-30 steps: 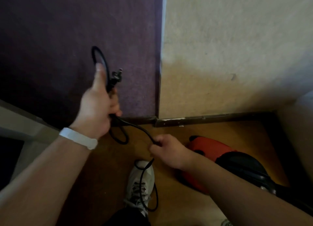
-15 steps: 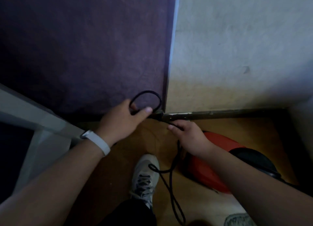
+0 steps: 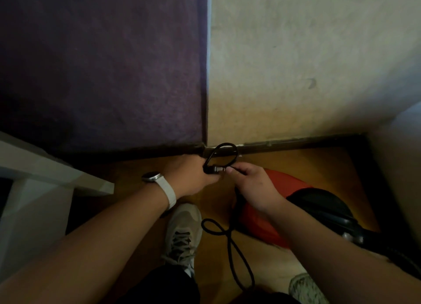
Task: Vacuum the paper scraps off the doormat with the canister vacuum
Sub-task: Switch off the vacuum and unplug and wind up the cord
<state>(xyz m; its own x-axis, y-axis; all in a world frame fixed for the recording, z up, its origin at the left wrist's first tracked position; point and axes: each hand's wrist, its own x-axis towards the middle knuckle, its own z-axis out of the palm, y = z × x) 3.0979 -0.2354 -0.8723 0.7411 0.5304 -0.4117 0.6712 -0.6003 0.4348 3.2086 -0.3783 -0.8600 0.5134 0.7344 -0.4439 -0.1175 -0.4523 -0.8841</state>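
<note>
A red and black canister vacuum sits on the wooden floor at the lower right, partly hidden by my right arm. Its black power cord loops over the floor between my feet and rises to my hands. My left hand grips the plug end of the cord, with a small loop arching above it near the skirting board. My right hand pinches the cord just right of the plug. Doormat and paper scraps are not in view.
A purple wall panel and a beige wall meet straight ahead above a dark skirting board. White furniture juts in at the left. My two sneakers stand on the floor.
Both hands dropped from in front of the purple panel to just above the floor by the skirting board and came together. The plug end now points toward my right hand.
</note>
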